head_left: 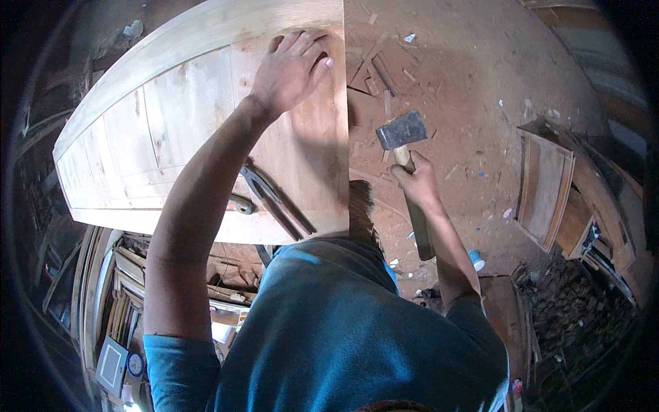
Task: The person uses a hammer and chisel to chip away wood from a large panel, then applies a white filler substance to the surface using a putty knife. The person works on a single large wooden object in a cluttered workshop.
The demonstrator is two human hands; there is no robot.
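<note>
Left hand (290, 74) flat, thumb out, on panel (185, 110); right hand (420, 181) clenches hammer (402, 130) beside panel; stray swing could bruise left hand.

Matt metal tool head (402, 130), wooden handle (418, 223)

Light is coming seemingly from my left, brightening the wooden panel (192, 123) until parts are paling almost to white; a soft grey shadow is lying across it to the right of my left hand (292, 75), and the pliers (255, 180) are casting narrower, darker ones; my blue shirt (322, 329) is catching a cool sheen along its folds, while the dirt floor (467, 199) is showing a duller, warmer tone; the dark heap (573, 343) is sinking into gloom; black vignetting is swallowing the corners, the fisheye is bending straight edges, and rim details are going soft.
</note>
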